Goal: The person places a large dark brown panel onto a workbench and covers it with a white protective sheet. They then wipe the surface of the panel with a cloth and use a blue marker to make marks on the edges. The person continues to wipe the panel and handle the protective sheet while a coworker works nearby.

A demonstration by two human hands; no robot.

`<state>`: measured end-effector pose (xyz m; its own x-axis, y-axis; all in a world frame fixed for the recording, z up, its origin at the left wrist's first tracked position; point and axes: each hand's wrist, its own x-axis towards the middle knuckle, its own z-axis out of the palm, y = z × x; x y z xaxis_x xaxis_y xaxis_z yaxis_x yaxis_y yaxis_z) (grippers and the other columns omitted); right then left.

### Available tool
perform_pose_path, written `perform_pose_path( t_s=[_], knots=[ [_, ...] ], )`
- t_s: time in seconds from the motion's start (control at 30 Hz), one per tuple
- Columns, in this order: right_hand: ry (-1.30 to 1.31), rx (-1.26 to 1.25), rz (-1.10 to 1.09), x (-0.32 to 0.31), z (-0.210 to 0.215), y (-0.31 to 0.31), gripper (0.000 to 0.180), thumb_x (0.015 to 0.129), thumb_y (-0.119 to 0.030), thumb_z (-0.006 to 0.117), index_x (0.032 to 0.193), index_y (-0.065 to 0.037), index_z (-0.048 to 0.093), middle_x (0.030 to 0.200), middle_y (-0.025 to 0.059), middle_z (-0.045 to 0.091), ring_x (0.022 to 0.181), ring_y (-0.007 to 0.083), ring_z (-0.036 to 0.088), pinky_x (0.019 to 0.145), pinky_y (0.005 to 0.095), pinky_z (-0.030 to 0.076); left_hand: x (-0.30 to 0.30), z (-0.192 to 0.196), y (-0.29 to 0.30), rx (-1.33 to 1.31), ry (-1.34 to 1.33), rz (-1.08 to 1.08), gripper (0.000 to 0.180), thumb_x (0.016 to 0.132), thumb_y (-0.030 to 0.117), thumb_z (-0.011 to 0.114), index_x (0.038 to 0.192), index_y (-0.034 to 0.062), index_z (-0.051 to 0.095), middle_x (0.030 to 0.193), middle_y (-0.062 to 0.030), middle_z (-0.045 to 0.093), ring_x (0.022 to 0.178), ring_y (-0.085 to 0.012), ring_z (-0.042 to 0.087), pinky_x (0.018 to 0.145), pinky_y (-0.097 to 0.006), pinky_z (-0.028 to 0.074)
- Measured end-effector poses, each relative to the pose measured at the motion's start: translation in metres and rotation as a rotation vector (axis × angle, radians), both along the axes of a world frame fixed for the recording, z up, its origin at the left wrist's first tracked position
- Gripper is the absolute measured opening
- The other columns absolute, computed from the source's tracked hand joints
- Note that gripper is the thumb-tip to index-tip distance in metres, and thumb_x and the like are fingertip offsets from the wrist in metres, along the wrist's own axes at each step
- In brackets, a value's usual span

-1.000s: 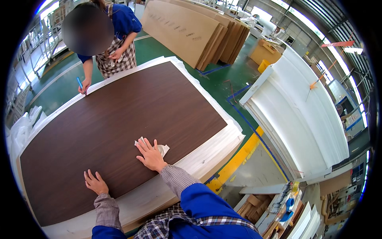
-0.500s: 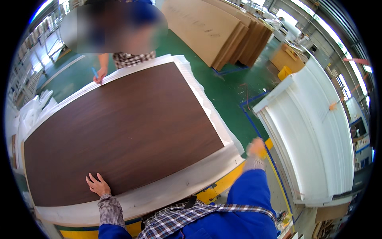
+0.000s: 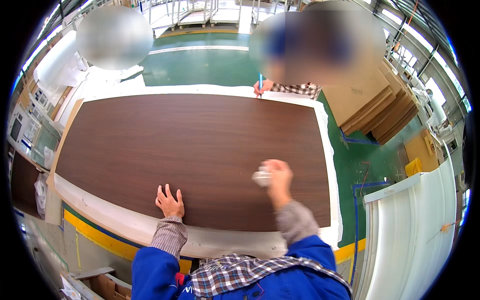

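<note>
Back on the dark woodgrain panel (image 3: 195,150), right hand (image 3: 277,175) gripping white rag (image 3: 261,177); left hand (image 3: 170,201) flat — fingers spread.

Work table draped in white padding sheet (image 3: 330,150), dark brown wood-grain panel (image 3: 190,150) lying flat on it, sheet edges showing around panel, green floor (image 3: 200,67) beneath.

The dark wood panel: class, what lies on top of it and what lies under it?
On the dark wood panel rest the left hand, flat, and the right hand holding a white cloth. Under it, white padding shows around the edges; whatever supports that is covered.
</note>
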<state>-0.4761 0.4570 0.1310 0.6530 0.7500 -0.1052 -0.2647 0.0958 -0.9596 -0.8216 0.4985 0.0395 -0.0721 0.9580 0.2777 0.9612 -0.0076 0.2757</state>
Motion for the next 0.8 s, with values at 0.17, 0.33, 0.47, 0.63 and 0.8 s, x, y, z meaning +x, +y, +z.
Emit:
perform_pose_path(
  t_s=[0.17,0.33,0.47,0.63,0.8],
  knots=[
    [-0.689,0.135,0.376,-0.181,-0.043,0.074,0.012,0.079,-0.010,0.062,0.088,-0.003,0.060,0.084,0.0093,0.062,0.079,0.0258,0.060,0.072,0.0341,0.048,-0.004,-0.004,0.006,0.035,0.012,0.001,0.049,0.087,0.035,0.050,0.126,0.0068,0.044,0.131,-0.0167,0.039,0.120,-0.0311,0.038,0.098,-0.044,0.028],
    [-1.466,0.118,0.753,-0.185,-0.067,0.054,0.040,0.081,-0.023,0.057,0.117,-0.004,0.053,0.131,0.0109,0.044,0.126,0.0272,0.035,0.101,0.0470,0.029,-0.002,-0.006,0.011,0.013,0.022,0.003,0.047,0.089,0.035,0.047,0.126,0.0068,0.043,0.132,-0.0164,0.039,0.120,-0.0311,0.038,0.097,-0.045,0.029],
    [-1.515,0.073,0.589,-0.138,-0.064,0.053,0.039,0.078,-0.026,0.058,0.111,-0.007,0.051,0.116,0.0108,0.049,0.112,0.0313,0.043,0.090,0.0515,0.034,-0.005,-0.006,0.017,0.024,0.048,0.005,0.048,0.086,0.035,0.051,0.124,0.0063,0.044,0.131,-0.0174,0.040,0.120,-0.0322,0.038,0.096,-0.046,0.029],
    [-1.566,-0.264,0.206,0.045,-0.086,0.020,0.024,0.087,-0.017,0.046,0.105,-0.004,0.054,0.105,0.0165,0.054,0.099,0.0341,0.049,0.082,0.0466,0.039,-0.008,-0.006,0.028,-0.056,0.024,0.020,0.047,0.087,0.035,0.049,0.123,0.0044,0.045,0.130,-0.0178,0.038,0.120,-0.0318,0.036,0.099,-0.046,0.026],
    [-1.339,-0.960,-0.503,0.253,-0.084,-0.143,0.024,0.087,-0.014,0.045,0.096,0.001,0.062,0.090,0.0167,0.064,0.081,0.0308,0.061,0.071,0.0397,0.048,-0.014,-0.008,0.036,0.016,0.061,-0.033,0.047,0.084,0.034,0.053,0.121,0.0054,0.046,0.129,-0.0178,0.040,0.120,-0.0331,0.037,0.097,-0.046,0.028]
  ],
)
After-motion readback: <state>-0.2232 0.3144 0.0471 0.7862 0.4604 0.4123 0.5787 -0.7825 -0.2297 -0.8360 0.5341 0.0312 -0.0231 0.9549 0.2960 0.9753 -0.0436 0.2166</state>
